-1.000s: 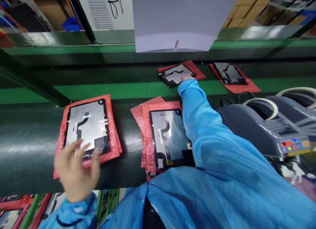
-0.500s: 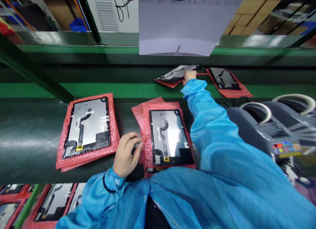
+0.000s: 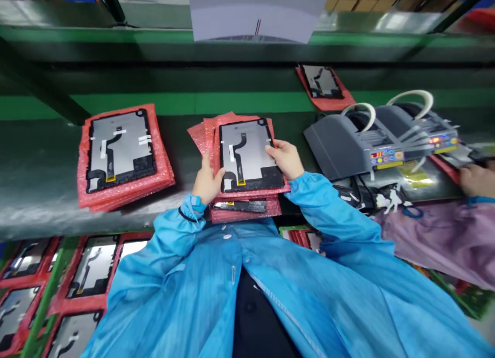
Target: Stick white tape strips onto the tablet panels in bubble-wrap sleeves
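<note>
A tablet screen panel (image 3: 247,152) on red bubble wrap lies on top of a stack (image 3: 243,206) in front of me. My left hand (image 3: 207,182) grips the top panel's left edge, thumb on its surface. My right hand (image 3: 285,158) holds its right edge, fingers curled over it. Both sleeves are blue. A second stack of panels on red wrap (image 3: 119,154) lies to the left, untouched.
One more panel on red wrap (image 3: 324,85) rests on the far green belt. Grey tape dispensers (image 3: 367,141) stand to the right, where another person's hand (image 3: 477,179) and purple sleeve show. More panels (image 3: 50,280) lie in trays at the lower left.
My right hand has come back from the far belt with a panel, which now lies on the middle stack. My left hand has moved onto that panel's left edge. The view has tilted down.
</note>
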### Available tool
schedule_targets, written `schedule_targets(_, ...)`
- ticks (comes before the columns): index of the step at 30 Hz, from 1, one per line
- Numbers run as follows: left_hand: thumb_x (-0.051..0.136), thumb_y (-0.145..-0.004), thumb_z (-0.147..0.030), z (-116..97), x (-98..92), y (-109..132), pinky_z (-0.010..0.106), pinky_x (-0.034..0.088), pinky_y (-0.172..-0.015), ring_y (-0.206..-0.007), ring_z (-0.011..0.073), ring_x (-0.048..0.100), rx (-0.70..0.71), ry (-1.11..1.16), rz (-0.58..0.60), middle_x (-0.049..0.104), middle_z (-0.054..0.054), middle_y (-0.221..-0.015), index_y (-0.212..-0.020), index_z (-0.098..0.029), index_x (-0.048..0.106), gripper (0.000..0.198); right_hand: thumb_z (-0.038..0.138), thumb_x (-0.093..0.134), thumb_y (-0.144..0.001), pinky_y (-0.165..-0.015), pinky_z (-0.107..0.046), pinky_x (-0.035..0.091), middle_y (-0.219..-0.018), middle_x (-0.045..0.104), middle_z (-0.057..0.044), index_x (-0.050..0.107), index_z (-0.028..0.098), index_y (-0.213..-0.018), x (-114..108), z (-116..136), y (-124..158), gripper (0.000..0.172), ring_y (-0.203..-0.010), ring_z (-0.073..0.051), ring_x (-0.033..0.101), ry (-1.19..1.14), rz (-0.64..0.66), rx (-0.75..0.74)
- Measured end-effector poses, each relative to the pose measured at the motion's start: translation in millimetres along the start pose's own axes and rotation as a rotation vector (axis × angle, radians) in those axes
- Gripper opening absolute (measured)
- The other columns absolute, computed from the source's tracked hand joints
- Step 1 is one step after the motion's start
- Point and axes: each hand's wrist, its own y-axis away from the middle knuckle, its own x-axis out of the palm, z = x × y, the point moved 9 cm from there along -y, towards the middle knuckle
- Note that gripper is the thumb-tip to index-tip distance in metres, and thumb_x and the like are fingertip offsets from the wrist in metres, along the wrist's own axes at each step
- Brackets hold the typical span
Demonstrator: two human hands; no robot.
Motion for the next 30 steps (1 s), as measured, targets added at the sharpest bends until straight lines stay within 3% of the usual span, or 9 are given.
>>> schedule_targets(5, 0.055, -0.091, -0.031, -2, -1.0, 26, 0.045, 0.057, -0.077, -0.071, 0.0334, 0.071, -0.074, -0.323, 0.068, 0.065, 0.006, -0.069, -0.153, -0.015, 0.042, 0.066, 0.034, 0.065, -0.081, -0.080, -0.036, 0.052, -0.067, 0.066, -0.004, 0.071, 0.019, -0.098, -11, -2, 3, 0.023, -0.074, -0.024, 0.066, 0.519, -0.069, -0.122)
schedule_targets(9, 0.051, -0.091, -0.034, -11, 1.7, 36, 0.038, 0.053, -0.067, -0.059, 0.0294, 0.066, -0.040, -0.406, 0.063, 0.059, 0.001, -0.059, -0.153, -0.018, 0.045, 0.064, 0.054, 0.062, -0.084, -0.056, -0.029, 0.047, -0.057, 0.057, 0.002, 0.063, 0.022, -0.085, -77, -37, 36, 0.032, -0.052, -0.016, 0.057, 0.215, -0.299, -0.044)
schedule_targets(14, 0.053, -0.092, -0.040, -11, -7.1, 35, 0.030, 0.041, -0.054, -0.048, 0.0235, 0.057, 0.045, -0.496, 0.068, 0.056, -0.002, -0.053, -0.146, -0.020, 0.054, 0.057, 0.080, 0.054, -0.077, -0.041, -0.023, 0.031, -0.051, 0.041, 0.008, 0.043, 0.026, -0.073, -191, -115, 106, 0.056, -0.041, -0.010, 0.044, -0.204, -0.847, 0.138)
schedule_targets(17, 0.059, -0.092, -0.051, -23, -21.9, 17, 0.030, 0.038, -0.052, -0.049, 0.0226, 0.056, 0.189, -0.544, 0.059, 0.059, -0.001, -0.056, -0.126, -0.025, 0.066, 0.043, 0.086, 0.049, -0.074, -0.047, -0.029, 0.040, -0.061, 0.052, 0.002, 0.044, 0.027, -0.078, -228, -135, 107, 0.059, -0.052, -0.014, 0.054, -0.228, -0.866, 0.195)
schedule_targets(20, 0.056, -0.095, -0.050, -47, -33.4, -6, 0.038, 0.049, -0.066, -0.070, 0.0250, 0.065, 0.392, -0.529, -0.016, 0.064, 0.004, -0.071, -0.103, -0.028, 0.072, 0.028, 0.088, 0.054, -0.063, -0.059, -0.039, 0.047, -0.072, 0.060, -0.006, 0.045, 0.031, -0.077, -244, -133, 92, 0.059, -0.069, -0.021, 0.062, -0.133, -0.792, 0.195)
schedule_targets(23, 0.056, -0.093, -0.045, -63, -23.3, -27, 0.049, 0.050, -0.093, -0.095, 0.0286, 0.066, 0.602, -0.429, 0.019, 0.071, 0.009, -0.090, -0.092, -0.026, 0.073, 0.026, 0.088, 0.055, -0.057, -0.059, -0.047, 0.048, -0.068, 0.054, -0.008, 0.041, 0.034, -0.072, -248, -111, 95, 0.058, -0.071, -0.028, 0.062, -0.054, -0.859, 0.135)
schedule_targets(25, 0.056, -0.093, -0.045, -59, -7.4, -43, 0.052, 0.046, -0.102, -0.105, 0.0282, 0.063, 0.662, -0.367, 0.123, 0.075, 0.008, -0.103, -0.091, -0.026, 0.075, 0.027, 0.088, 0.057, -0.059, -0.056, -0.049, 0.048, -0.067, 0.053, -0.008, 0.043, 0.036, -0.072, -235, -87, 99, 0.056, -0.068, -0.029, 0.060, -0.010, -0.853, 0.092)
schedule_targets(27, 0.055, -0.094, -0.045, -50, 11.1, -54, 0.055, 0.042, -0.110, -0.119, 0.0301, 0.059, 0.699, -0.312, 0.259, 0.076, 0.008, -0.117, -0.098, -0.026, 0.077, 0.029, 0.084, 0.061, -0.065, -0.055, -0.048, 0.047, -0.068, 0.055, -0.006, 0.049, 0.037, -0.073, -204, -55, 91, 0.049, -0.062, -0.027, 0.055, 0.048, -0.708, 0.046)
schedule_targets(30, 0.058, -0.094, -0.047, -37, 32.1, -61, 0.060, 0.033, -0.117, -0.136, 0.0350, 0.049, 0.717, -0.253, 0.413, 0.073, 0.010, -0.130, -0.109, -0.024, 0.078, 0.034, 0.067, 0.071, -0.070, -0.058, -0.041, 0.044, -0.065, 0.053, -0.003, 0.057, 0.033, -0.073, -121, -6, 60, 0.037, -0.057, -0.020, 0.048, -0.008, -0.320, -0.051)
